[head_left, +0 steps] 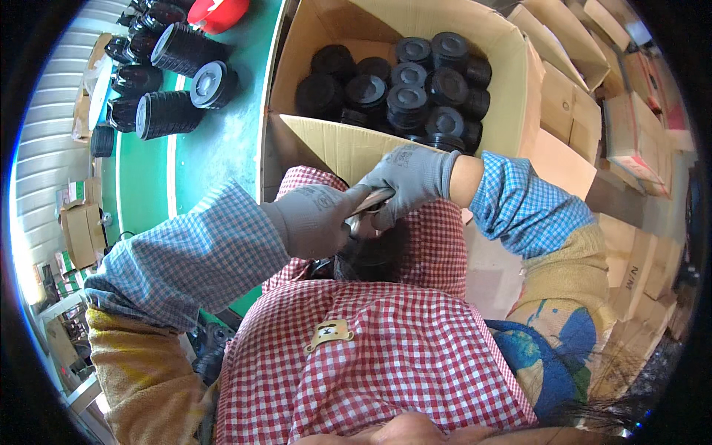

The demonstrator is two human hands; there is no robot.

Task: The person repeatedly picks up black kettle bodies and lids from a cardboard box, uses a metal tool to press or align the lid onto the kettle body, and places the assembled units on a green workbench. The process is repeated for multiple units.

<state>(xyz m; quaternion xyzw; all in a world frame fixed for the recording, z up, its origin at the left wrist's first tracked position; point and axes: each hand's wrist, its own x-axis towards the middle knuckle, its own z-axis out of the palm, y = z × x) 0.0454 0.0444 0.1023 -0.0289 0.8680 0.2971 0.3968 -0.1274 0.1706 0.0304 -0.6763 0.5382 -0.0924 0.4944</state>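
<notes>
My left hand, in a grey work glove, meets my right hand, gloved the same way, in front of my lap. The fingers of both are closed around a thin, pale-edged flat piece. Its kind is hidden by the gloves. Just beneath lies a dark, shiny round thing against my red checked apron, partly covered by the hands. Beyond my hands stands an open cardboard box, holding several stacks of black round plastic lids.
At the left, a green table carries more stacks of black lids, black plastic pieces and a red bowl. Further cardboard boxes crowd the right side. The open box's near flap reaches close to my hands.
</notes>
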